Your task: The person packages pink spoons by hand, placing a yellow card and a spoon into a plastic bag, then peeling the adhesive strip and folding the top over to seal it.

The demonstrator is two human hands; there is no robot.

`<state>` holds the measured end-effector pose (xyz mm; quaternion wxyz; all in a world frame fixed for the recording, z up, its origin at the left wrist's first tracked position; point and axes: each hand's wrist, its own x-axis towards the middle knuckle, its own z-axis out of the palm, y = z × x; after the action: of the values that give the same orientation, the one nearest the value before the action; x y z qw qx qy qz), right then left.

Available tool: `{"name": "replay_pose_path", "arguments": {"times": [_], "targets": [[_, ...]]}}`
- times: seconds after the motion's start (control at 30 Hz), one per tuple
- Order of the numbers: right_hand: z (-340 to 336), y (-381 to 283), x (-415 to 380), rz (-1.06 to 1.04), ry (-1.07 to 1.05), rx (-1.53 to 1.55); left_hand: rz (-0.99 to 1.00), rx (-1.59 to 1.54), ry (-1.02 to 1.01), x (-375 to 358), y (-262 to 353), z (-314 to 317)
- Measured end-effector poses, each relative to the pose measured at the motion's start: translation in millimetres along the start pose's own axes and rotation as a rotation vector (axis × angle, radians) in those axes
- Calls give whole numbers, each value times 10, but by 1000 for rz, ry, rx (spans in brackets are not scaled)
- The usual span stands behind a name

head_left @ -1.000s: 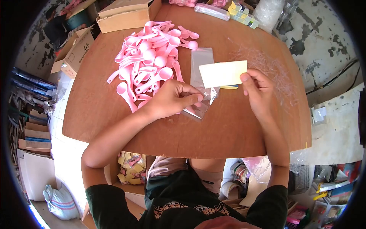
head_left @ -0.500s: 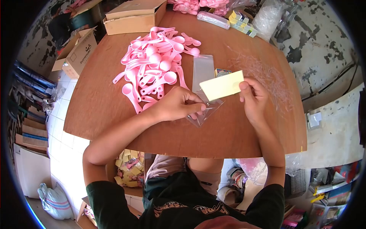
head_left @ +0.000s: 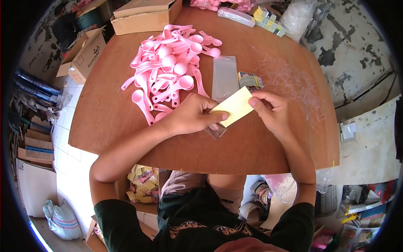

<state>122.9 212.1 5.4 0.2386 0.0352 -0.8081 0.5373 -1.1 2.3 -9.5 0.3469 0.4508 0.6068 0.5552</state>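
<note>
A pale yellow card (head_left: pixel 234 106) is stretched between my two hands above the table. My left hand (head_left: pixel 191 115) is closed, its thumb pressing on the card's lower left corner. A clear plastic bag (head_left: pixel 216 131) pokes out below that thumb, also in the left hand's grip. At the card's right end, my right hand (head_left: pixel 270 109) pinches it between thumb and fingers. Just beyond lies a stack of flat clear bags (head_left: pixel 225 75), and beside it a small pile of printed cards (head_left: pixel 250 80). Many pink measuring spoons (head_left: pixel 168 63) are heaped left of the bags.
Thin clear plastic strips (head_left: pixel 289 84) are scattered on the wooden table (head_left: pixel 260 151) to the right. At the back stand a cardboard box (head_left: pixel 145 19), a wrapped clear packet (head_left: pixel 236 17) and yellow card stacks (head_left: pixel 268 21). A box of yellow-carded packs (head_left: pixel 142 185) sits below the table edge.
The yellow card has come down and left, and my left thumb now presses on its corner over the bag. My right hand has moved slightly left and down with it, uncovering the printed cards.
</note>
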Motion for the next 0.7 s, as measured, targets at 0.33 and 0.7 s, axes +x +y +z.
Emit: {"name": "replay_pose_path", "arguments": {"times": [0.33,0.7], "targets": [[79,40,-39,45,45,10,-7,-73,91,-5,72,1],[88,1,-18,50,66,73,-28,-33,107,-10,104,-20]]}}
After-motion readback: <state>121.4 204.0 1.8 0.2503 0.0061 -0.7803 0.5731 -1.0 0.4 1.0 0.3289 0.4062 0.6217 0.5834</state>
